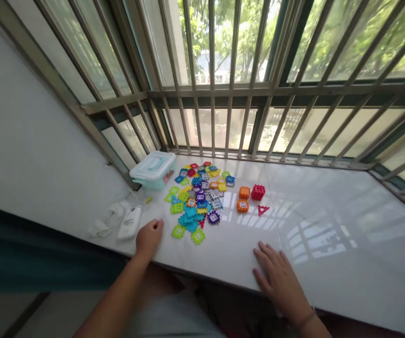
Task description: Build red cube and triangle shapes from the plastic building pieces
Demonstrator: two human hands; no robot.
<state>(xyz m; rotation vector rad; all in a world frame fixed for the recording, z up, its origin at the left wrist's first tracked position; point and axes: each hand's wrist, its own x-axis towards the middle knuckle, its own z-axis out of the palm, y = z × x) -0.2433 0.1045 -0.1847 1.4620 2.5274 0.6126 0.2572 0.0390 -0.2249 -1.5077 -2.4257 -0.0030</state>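
Plastic building tiles [195,197] at 2 o'clock from left hand [149,238], right hand [279,277] farther.
Fingers empty: left curled, right spread.

Pretty sure this is somebody's home, probably a window nook in an apartment. Across the top of the frame there's a big window with metal security bars [211,56], and through it you can see leafy trees [237,33] and a pale building [219,68]. There's a plain white wall [33,122] at the left and a wide, glossy white stone counter [332,263] under the window. The colorful plastic toy pieces [198,197] and little mint storage box [152,170] feel very household, not lab or shop.
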